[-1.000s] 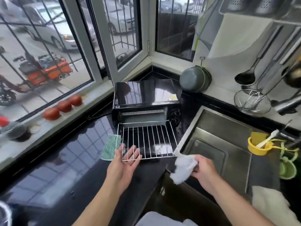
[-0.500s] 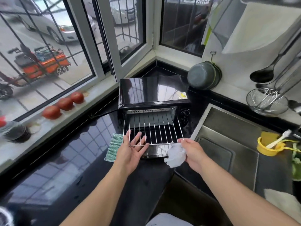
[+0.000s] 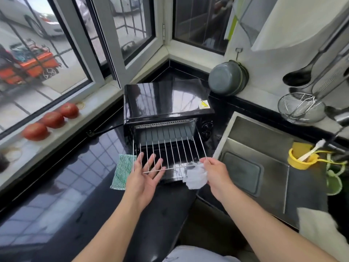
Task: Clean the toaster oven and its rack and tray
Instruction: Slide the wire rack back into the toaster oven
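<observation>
Left hand (image 3: 145,176) flat, palm up, fingers spread; right hand (image 3: 215,173) curled, pinching, both forearms extended

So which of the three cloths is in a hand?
The crumpled white cloth, held by the right hand at the rack's corner; the green striped and sink-side ones lie untouched.

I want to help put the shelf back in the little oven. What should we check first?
1. Black toaster oven door open: ok.
2. Silver wire rack far end at the oven mouth: ok.
3. Left hand flat under the rack's near edge: ok.
4. Right hand grip on the rack's corner, with the crumpled white cloth: ok.
5. Rack lined up with the side grooves: cannot tell.
6. Rack fully clean: cannot tell.
</observation>
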`<move>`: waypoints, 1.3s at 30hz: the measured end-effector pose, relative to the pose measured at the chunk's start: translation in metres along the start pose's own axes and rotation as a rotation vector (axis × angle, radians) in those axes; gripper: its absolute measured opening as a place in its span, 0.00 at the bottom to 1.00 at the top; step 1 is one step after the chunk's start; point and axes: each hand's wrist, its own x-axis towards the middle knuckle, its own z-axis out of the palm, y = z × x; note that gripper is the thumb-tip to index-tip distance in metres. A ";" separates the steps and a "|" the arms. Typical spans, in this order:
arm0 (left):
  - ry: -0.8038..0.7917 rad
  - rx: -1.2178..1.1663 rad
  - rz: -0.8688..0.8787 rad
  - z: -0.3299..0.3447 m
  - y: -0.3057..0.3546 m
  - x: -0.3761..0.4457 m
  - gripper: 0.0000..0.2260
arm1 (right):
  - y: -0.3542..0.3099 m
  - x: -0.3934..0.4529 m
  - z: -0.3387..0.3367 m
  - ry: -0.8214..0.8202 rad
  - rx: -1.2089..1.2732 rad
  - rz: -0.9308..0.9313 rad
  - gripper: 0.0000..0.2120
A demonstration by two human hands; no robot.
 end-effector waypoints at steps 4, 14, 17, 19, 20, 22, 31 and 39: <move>-0.005 -0.010 0.000 0.003 -0.001 0.003 0.17 | -0.004 0.001 0.004 0.067 -0.007 -0.061 0.13; 0.030 0.173 -0.133 0.020 0.017 0.016 0.11 | -0.028 0.022 0.021 0.030 0.149 0.112 0.10; 0.029 0.102 -0.118 0.033 0.024 0.022 0.10 | -0.038 0.027 0.023 -0.126 0.414 0.153 0.07; 0.032 0.012 -0.066 0.042 0.023 0.029 0.11 | -0.038 0.024 0.019 -0.184 0.444 0.144 0.09; 0.034 -0.023 -0.049 0.046 0.021 0.033 0.10 | -0.035 0.021 0.016 -0.201 0.408 0.139 0.11; 0.039 -0.114 -0.021 0.057 0.016 0.041 0.09 | -0.025 0.017 0.007 -0.209 0.340 0.158 0.14; 0.071 -0.355 0.097 0.106 0.022 0.078 0.10 | 0.015 0.021 -0.075 -0.006 0.424 0.253 0.14; 0.191 -0.200 0.028 0.104 -0.011 0.055 0.08 | 0.007 0.025 -0.106 -0.001 0.494 0.243 0.09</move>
